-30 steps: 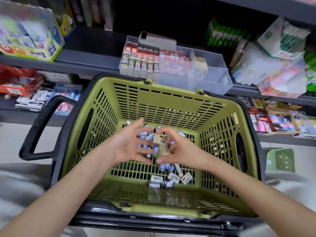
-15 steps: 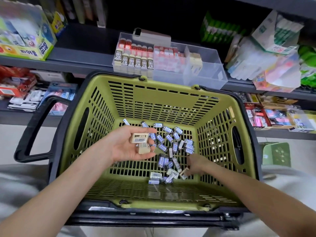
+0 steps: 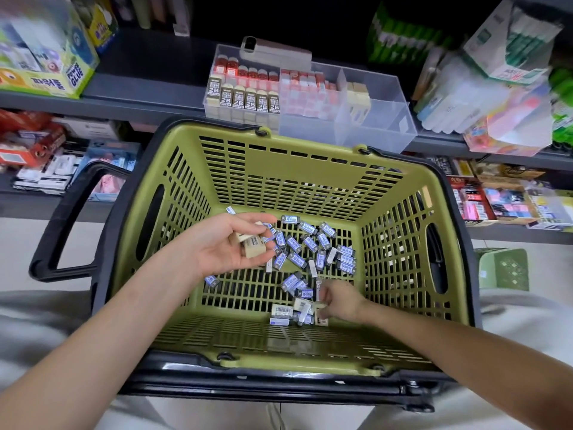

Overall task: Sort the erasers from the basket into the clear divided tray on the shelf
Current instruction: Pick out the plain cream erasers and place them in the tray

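Dark store shelf point(image 3: 148, 97) behind, and on it the clear tray point(image 3: 387, 125) with three bays: five 2B sleeves point(image 3: 245, 99) front left, red packs point(image 3: 305, 91) in the middle, a few beige blocks point(image 3: 358, 97) on the right. Below, the basket point(image 3: 192, 187) holds roughly thirty blue-labelled erasers point(image 3: 310, 243). Our left hand point(image 3: 223, 246) cups two beige erasers point(image 3: 252, 245). Our right hand point(image 3: 341, 301) curls into the near cluster; we cannot tell if it has one pinched. We judge it best to pick beige only, singly, for the right bay

Erasers point(image 3: 310, 243) in basket point(image 3: 297, 162); divided tray point(image 3: 378, 119) on shelf point(image 3: 148, 97) behind basket.
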Demonstrator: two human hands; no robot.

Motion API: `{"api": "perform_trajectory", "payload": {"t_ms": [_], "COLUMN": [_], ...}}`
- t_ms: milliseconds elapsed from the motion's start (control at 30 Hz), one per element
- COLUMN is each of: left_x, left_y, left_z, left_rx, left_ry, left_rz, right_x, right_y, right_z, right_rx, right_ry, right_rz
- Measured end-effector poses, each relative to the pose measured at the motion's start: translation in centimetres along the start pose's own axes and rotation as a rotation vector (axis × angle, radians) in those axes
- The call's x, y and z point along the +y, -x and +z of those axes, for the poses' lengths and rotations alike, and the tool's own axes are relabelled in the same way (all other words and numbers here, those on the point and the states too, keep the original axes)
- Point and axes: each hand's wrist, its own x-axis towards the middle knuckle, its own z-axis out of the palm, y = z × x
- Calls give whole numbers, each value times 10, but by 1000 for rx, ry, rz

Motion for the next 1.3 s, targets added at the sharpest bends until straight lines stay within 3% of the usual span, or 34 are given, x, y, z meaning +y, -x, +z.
{"api": "perform_trajectory", "payload": {"t_ms": [167,333,500,600,700,867,1100,1167,1300], "left_x": [1,2,3,3,3,7,3,-1,-10], "left_y": [1,3,4,3,3,3,3,3,2], "left_z": [1,3,1,1,0,-2,5,8,13], "left_rx": [14,29,42,39,30,41,70,105,156], "left_ry": [-2,-14,-14,-13,-15,-10,-155,-270,-485], "left_rz": [13,19,10,5,1,6,-18,-23,-2], "right_x": [-7,-22,-42,-39,-31,-17,-23,-28,-53], "right_y": [-2,-14,-19,-17,-16,-14,-17,-11,14], "right_z": [3,-6,8,21,25,23,24,17,-30], "right_rx": [18,46,69,104,96,-90,-97,-97,-75], "right_ry": [-166,-184,259,340,187,-198,-216,-260,-662], "right_rz": [-14,8,-21,-43,-44,18,138,94,-99]}}
